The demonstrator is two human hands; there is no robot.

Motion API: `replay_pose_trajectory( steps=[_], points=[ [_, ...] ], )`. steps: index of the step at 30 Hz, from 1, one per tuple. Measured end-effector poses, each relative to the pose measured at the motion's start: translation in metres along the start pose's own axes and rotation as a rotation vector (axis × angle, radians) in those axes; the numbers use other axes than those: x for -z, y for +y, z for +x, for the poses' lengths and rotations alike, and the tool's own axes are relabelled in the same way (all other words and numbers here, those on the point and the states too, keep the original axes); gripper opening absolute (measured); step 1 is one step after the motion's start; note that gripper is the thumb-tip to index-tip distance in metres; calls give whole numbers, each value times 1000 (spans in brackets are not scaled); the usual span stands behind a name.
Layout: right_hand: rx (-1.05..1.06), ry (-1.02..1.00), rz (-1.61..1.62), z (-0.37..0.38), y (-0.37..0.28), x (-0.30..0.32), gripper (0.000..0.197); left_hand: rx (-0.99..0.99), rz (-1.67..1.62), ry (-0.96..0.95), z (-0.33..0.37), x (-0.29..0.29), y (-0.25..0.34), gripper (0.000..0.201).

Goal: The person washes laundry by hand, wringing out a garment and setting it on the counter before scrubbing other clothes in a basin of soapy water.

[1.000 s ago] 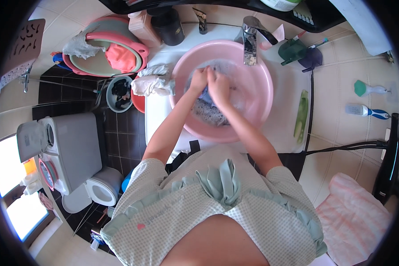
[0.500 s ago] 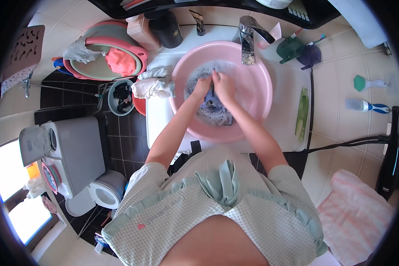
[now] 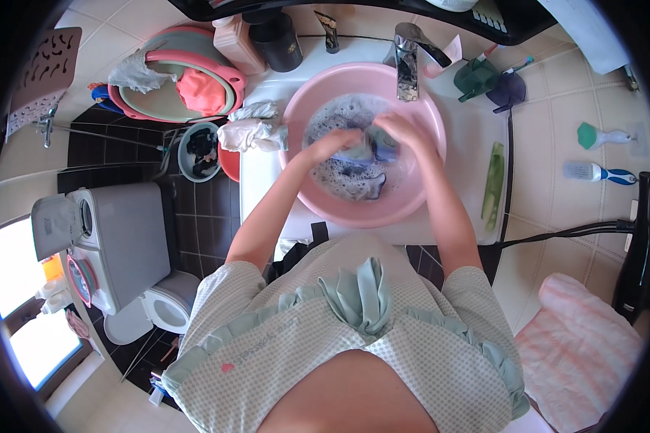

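A pink basin [image 3: 431,166] holds sudsy water, with a wet blue-grey cloth [image 3: 372,186] partly sunk in the foam. My left hand [image 3: 337,143] is closed on the left part of the cloth. Opposite it, my right hand [image 3: 399,130] grips the cloth's right part. Between the two hands the fabric is stretched and slightly blurred. Part of the fingers is hidden by the cloth and by the hands themselves. Over the basin's far right rim stands a chrome faucet [image 3: 407,68].
Damp white cloths [image 3: 253,136] lie on the counter's left edge. Beyond them sit a pink-rimmed tub [image 3: 235,81] and a small bucket of dark laundry [image 3: 188,169]. Bottles [image 3: 276,47] line the back. Toothbrush cups [image 3: 477,79] and a green aloe leaf [image 3: 493,186] are on the right.
My hands were together at the middle of the basin; now they are apart, the right one farther right, with the cloth spread between them. The view has shifted slightly.
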State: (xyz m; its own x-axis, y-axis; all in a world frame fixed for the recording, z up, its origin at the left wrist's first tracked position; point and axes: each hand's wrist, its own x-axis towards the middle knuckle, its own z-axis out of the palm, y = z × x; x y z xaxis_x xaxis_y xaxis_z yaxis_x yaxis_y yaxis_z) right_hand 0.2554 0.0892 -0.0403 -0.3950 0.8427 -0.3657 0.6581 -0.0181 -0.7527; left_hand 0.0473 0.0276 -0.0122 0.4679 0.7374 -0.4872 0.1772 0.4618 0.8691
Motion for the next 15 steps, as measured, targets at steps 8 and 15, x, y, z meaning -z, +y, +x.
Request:
replay_pose_trajectory(
  steps=[8,15],
  points=[
    [43,114,-557,-52,-59,-33,16,-231,458,649,-1,-13,-57,26],
    [40,160,-586,-44,-44,-69,26,-30,1007,503,-6,-10,-36,26]
  ],
)
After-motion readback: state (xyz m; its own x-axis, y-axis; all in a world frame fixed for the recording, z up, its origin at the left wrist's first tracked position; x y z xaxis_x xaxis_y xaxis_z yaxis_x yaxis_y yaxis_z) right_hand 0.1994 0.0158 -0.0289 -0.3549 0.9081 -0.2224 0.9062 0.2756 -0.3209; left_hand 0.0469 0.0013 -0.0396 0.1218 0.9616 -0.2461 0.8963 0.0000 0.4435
